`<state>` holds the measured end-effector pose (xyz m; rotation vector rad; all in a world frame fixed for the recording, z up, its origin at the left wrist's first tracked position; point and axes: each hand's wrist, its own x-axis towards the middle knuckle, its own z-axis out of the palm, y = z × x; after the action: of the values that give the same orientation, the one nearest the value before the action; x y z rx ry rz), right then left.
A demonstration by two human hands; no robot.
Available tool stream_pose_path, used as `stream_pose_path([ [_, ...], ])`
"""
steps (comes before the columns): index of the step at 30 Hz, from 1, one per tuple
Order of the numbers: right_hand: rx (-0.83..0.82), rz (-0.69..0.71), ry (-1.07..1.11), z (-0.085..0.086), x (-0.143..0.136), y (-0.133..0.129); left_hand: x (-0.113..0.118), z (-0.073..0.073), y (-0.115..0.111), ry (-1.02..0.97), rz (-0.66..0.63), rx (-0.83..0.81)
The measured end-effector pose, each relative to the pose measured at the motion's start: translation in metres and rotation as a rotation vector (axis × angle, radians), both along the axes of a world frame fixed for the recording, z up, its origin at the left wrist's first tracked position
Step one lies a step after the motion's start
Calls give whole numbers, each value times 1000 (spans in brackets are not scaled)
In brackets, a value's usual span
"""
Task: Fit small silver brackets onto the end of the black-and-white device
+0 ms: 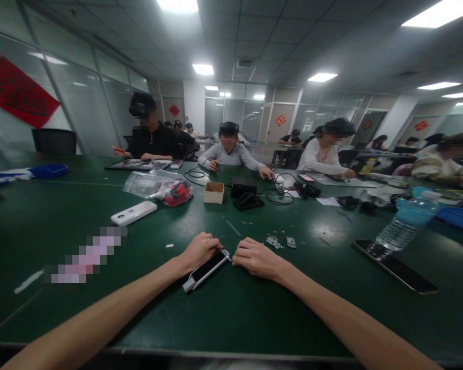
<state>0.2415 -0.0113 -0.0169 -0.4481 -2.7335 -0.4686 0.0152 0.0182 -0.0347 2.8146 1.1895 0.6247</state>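
A slim USB stick [207, 271], black on top with white edges, lies at a slant on the green table, its grey plug end toward me. My left hand [200, 250] is closed on its far end, the fingers curled over the upper side. My right hand [259, 258] is beside that same end, fingertips pinched near a small shiny tip; whatever they hold is hidden. To the right of my hands lie small metal plates [273, 241] with several tiny rings or screws around them.
A white device [134, 213], a clear bag with red items [177, 192], and a small box [214, 192] stand beyond my hands. On the right are a phone [395, 266] and a water bottle [407, 221]. Several people sit across the table.
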Motion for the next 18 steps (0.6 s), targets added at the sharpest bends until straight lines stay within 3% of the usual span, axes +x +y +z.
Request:
stream_pose_path([
  [10,75,71,-14,2,2,0,0,0,0,13,-7,-7],
  [18,-34,17,70,-4,2,3,2,3,-4,19,60,-25],
])
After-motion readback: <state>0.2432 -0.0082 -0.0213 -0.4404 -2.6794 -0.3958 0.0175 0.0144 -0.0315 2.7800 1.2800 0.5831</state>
